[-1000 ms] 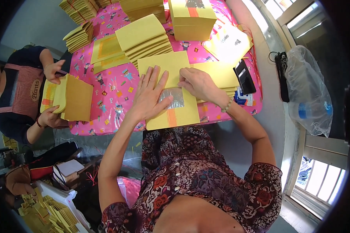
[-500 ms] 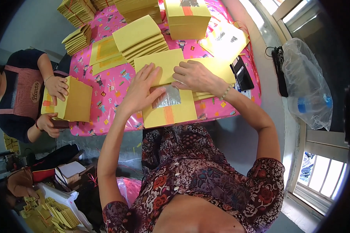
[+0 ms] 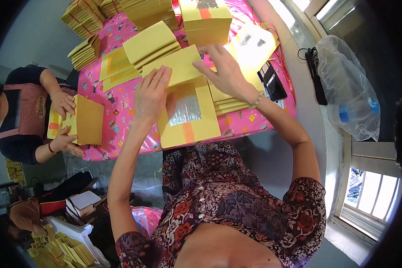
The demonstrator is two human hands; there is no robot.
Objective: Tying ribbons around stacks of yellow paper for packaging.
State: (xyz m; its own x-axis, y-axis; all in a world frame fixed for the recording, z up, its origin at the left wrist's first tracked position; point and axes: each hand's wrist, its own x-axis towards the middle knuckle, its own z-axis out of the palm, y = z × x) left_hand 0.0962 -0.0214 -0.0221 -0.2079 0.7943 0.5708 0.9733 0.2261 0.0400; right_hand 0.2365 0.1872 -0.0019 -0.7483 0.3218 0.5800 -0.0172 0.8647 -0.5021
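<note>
In front of me on the table lies a yellow paper sheet (image 3: 208, 131) with a silver foil square (image 3: 184, 112) and an orange stripe. Its far part is folded over toward me as a plain yellow flap (image 3: 182, 64). My left hand (image 3: 152, 96) rests with outstretched fingers on the flap's left side. My right hand (image 3: 228, 73), its fingers spread, is over the flap's right end and holds nothing; whether it touches the paper I cannot tell. Under my right wrist sits a stack of folded yellow paper (image 3: 231, 106). Beyond the flap is another folded stack (image 3: 149, 41).
A pink patterned cloth (image 3: 120, 98) covers the table. A tall yellow paper block (image 3: 205, 29), loose sheets (image 3: 253, 47) and a dark phone-like object (image 3: 274, 85) lie around. At the left, a co-worker's hands hold a yellow block (image 3: 90, 120). A clear plastic bag (image 3: 348, 89) hangs at right.
My right hand has lifted off the fold and opened, moving slightly up. My left hand has slid a little left along the flap. The co-worker's lower hand has moved onto their block.
</note>
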